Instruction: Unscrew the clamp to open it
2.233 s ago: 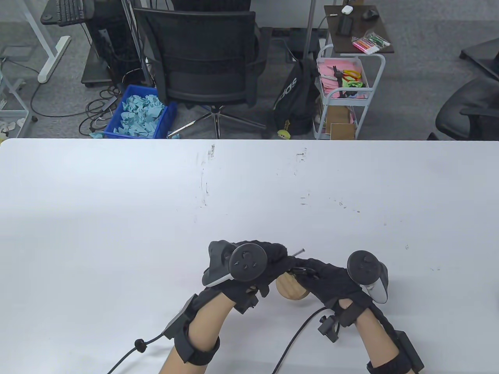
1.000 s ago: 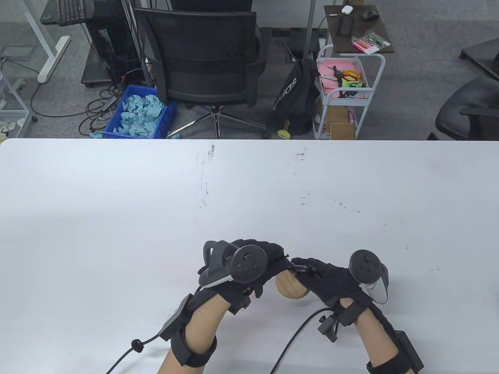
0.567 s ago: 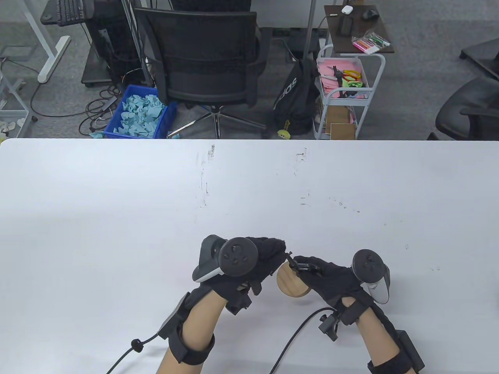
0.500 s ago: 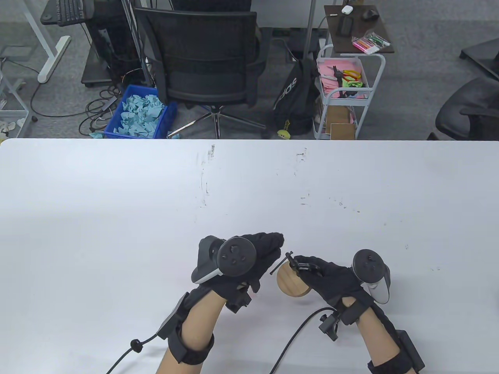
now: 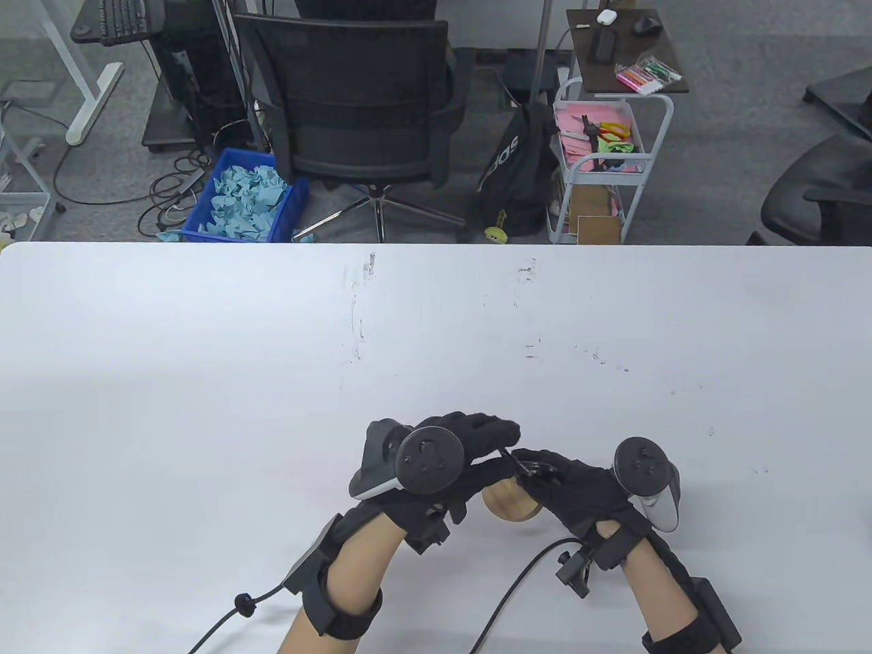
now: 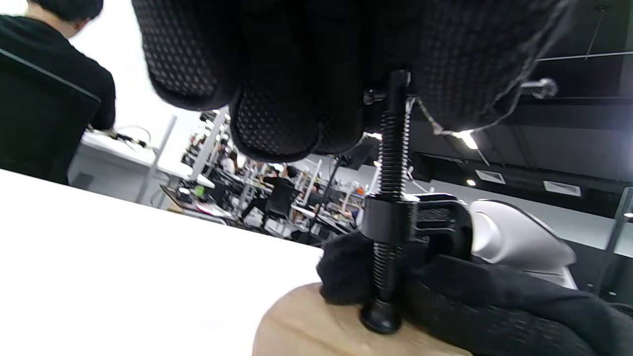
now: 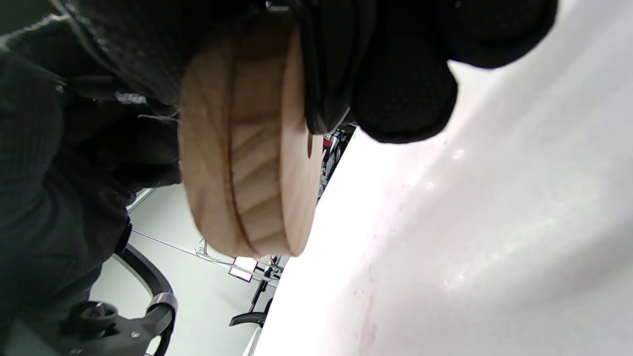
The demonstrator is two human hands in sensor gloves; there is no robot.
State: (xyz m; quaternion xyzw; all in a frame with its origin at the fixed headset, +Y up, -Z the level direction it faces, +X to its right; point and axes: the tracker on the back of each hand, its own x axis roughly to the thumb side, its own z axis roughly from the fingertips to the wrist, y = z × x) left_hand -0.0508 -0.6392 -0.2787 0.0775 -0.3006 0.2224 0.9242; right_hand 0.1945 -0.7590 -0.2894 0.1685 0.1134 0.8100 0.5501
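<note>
A small black C-clamp (image 5: pixel 525 466) is screwed onto a round wooden disc (image 5: pixel 507 503), held above the table near its front edge. My right hand (image 5: pixel 538 470) grips the clamp frame and the disc. My left hand (image 5: pixel 501 443) pinches the sliding bar handle at the top of the screw. In the left wrist view the threaded screw (image 6: pixel 393 148) runs through the clamp frame (image 6: pixel 435 220), and its foot sits on the disc (image 6: pixel 306 326). The bar's end (image 6: pixel 540 88) pokes out past my left fingers (image 6: pixel 296 99). In the right wrist view my right fingers (image 7: pixel 405 94) wrap the disc (image 7: pixel 247 148).
The white table (image 5: pixel 204 381) stretches bare around both hands. Behind its far edge stand a black office chair (image 5: pixel 361 109), a blue bin of paper scraps (image 5: pixel 245 197) and a white trolley (image 5: pixel 599 163). Glove cables (image 5: pixel 518 593) trail off the front edge.
Half a second ago my left hand was off the screw handle, fingers spread to the left. It has moved back right and closed on the handle. My right hand kept its hold.
</note>
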